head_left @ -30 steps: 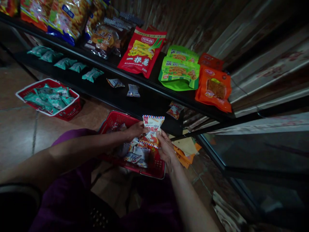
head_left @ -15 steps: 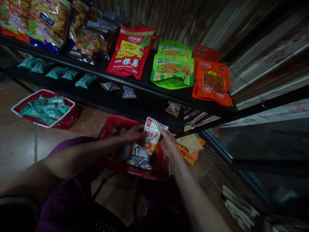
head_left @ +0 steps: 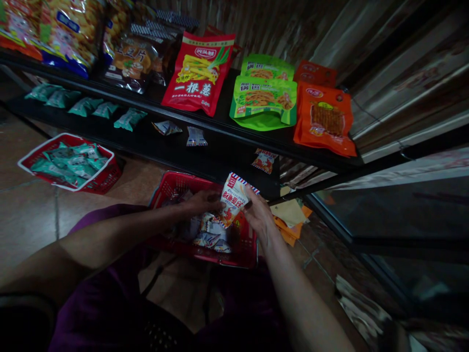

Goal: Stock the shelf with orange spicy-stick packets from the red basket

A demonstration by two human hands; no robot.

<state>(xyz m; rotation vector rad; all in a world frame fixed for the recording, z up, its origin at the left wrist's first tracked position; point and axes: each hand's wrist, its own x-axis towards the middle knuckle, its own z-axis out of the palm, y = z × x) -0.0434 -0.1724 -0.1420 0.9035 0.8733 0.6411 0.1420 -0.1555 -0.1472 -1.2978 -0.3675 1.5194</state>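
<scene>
A small white snack packet [head_left: 234,199] with striped ends and red lettering is held tilted above a red plastic basket [head_left: 176,179]. My right hand [head_left: 259,215] pinches its right side, thumb lying on the front. At its left edge are the curled fingers of my left hand [head_left: 203,203], which appear to grip it too; their tips are partly hidden. Beneath both hands, several similar packets [head_left: 212,234] lie inside the basket. On the lower shelf [head_left: 223,164] in front rest three more small packets, one of them a white-and-orange packet [head_left: 264,160] at the right end.
Several teal packets [head_left: 130,119] line the lower shelf's left part. A second red basket [head_left: 106,178] holding teal packets stands on the floor at left. Larger snack bags, including a red bag [head_left: 200,73], fill the upper shelf. Orange and tan packaging [head_left: 289,220] lies right of my basket.
The packet has shifted slightly up and right with my hands and turned a little. The baskets and shelf goods stay in place; the view has moved slightly.
</scene>
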